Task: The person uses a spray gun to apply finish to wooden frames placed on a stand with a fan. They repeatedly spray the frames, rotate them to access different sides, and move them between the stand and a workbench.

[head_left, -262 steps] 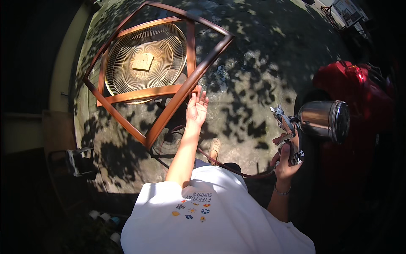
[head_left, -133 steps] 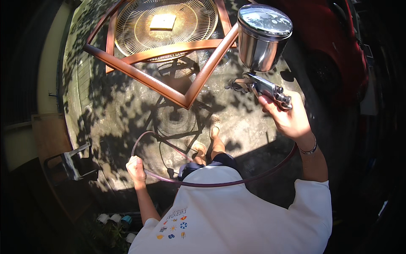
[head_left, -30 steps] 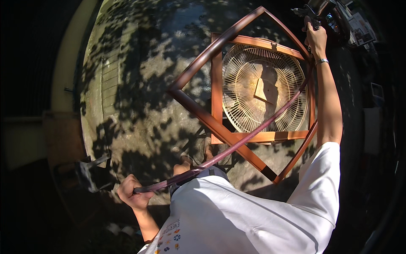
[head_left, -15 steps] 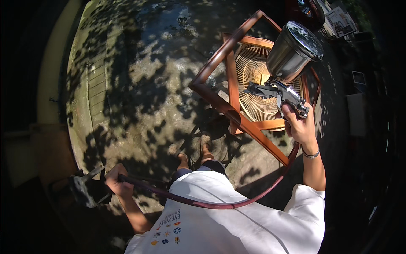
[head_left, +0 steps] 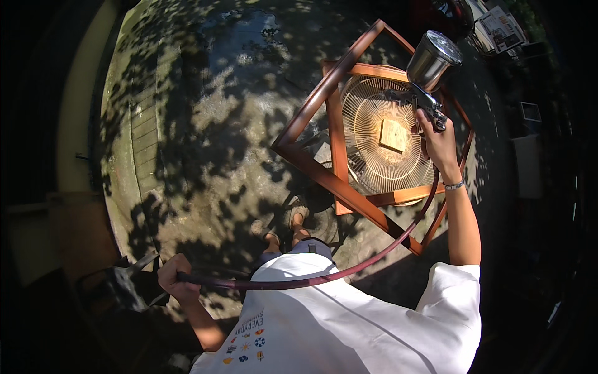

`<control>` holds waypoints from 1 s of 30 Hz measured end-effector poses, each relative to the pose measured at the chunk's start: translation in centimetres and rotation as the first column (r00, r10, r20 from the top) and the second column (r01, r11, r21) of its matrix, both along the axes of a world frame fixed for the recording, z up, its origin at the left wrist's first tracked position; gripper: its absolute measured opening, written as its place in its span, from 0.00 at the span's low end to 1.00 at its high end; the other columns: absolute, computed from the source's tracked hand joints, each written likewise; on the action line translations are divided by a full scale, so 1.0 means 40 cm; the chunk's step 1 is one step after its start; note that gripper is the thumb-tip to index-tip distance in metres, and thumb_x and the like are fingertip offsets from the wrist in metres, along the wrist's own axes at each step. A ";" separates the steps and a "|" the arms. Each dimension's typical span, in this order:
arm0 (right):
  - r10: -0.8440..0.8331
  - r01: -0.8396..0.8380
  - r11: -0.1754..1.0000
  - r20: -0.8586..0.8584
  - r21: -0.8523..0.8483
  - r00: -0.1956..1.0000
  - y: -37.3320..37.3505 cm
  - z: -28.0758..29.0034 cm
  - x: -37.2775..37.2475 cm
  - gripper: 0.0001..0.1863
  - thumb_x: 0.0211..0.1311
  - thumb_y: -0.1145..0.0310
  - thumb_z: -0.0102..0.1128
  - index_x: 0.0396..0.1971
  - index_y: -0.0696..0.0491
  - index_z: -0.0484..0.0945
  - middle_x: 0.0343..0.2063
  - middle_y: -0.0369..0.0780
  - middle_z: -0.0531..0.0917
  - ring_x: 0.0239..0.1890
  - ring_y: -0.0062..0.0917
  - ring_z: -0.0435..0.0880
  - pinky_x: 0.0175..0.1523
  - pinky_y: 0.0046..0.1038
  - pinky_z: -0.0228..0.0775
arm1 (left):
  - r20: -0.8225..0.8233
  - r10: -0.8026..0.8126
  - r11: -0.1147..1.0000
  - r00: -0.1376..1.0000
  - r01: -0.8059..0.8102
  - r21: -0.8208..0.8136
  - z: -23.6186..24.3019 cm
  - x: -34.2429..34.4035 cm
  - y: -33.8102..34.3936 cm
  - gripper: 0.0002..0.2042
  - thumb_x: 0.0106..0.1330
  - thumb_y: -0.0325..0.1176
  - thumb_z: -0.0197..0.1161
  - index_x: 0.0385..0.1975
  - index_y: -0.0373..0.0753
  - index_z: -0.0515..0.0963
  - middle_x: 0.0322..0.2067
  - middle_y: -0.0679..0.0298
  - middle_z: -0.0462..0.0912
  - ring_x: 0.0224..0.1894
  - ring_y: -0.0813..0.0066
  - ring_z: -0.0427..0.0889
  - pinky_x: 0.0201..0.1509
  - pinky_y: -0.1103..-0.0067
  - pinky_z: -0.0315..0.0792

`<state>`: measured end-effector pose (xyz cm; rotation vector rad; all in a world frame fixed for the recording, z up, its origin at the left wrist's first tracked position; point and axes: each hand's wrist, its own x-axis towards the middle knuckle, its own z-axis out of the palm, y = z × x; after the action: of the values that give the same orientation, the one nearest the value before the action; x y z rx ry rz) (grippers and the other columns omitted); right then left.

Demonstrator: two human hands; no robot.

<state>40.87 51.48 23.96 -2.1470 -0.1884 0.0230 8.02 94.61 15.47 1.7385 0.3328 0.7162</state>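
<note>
My right hand [head_left: 439, 146] is closed around the grip of a spray gun [head_left: 423, 100], with a shiny metal paint cup [head_left: 430, 65] on top. The gun is held over two reddish-brown wooden frames, its nozzle end toward the left. The larger frame [head_left: 311, 169] lies turned across the smaller frame [head_left: 337, 134]. Beneath them is a round fan grille [head_left: 367, 153] with a pale square wood block [head_left: 393, 136] at its centre. A dark red hose [head_left: 311, 282] runs from below my right hand across my front to my left hand [head_left: 177, 278], which is closed around it.
Left of my left hand stands a dark, blurred object with a metal edge [head_left: 128, 287]. Concrete ground [head_left: 230, 143] with leaf shadows stretches ahead. Printed papers [head_left: 498, 32] lie in a pile at the far right. A wall [head_left: 81, 100] runs along the left.
My right hand has moved the spray gun farther away and slightly right, uncovering the wood block. The hose has risen a little across my front. My left hand keeps its hold, shifted slightly downward.
</note>
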 end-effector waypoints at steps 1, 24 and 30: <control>0.050 -0.053 0.998 0.142 0.015 0.989 -0.035 -0.028 0.063 0.15 0.69 0.61 0.59 0.33 0.59 0.79 0.19 0.32 0.80 0.12 0.11 0.68 0.18 0.20 0.57 | -0.008 -0.008 1.000 1.000 0.008 0.027 0.010 0.004 -0.013 0.37 0.38 0.68 0.72 0.11 0.37 0.61 0.12 0.72 0.59 0.15 0.81 0.58 0.20 0.80 0.45; -0.073 0.075 0.997 0.060 -0.029 0.996 -0.113 0.033 0.277 0.19 0.67 0.53 0.60 0.29 0.57 0.79 0.16 0.33 0.77 0.08 0.12 0.66 0.12 0.19 0.53 | -0.153 0.010 0.997 0.988 0.002 0.078 0.048 -0.025 -0.165 0.38 0.45 0.70 0.69 0.12 0.37 0.60 0.13 0.72 0.57 0.16 0.82 0.56 0.20 0.80 0.45; 0.064 -0.064 0.998 0.013 0.003 0.998 0.001 0.057 -0.049 0.13 0.67 0.62 0.61 0.38 0.59 0.81 0.16 0.30 0.76 0.11 0.09 0.66 0.16 0.18 0.55 | -0.258 -0.016 0.996 0.966 0.039 0.085 -0.036 -0.110 -0.058 0.39 0.46 0.73 0.65 0.13 0.37 0.61 0.14 0.72 0.59 0.17 0.83 0.58 0.20 0.80 0.47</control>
<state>38.90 51.53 26.23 -2.1374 -0.2647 0.0461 3.62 92.30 14.04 1.9225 0.4588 0.4909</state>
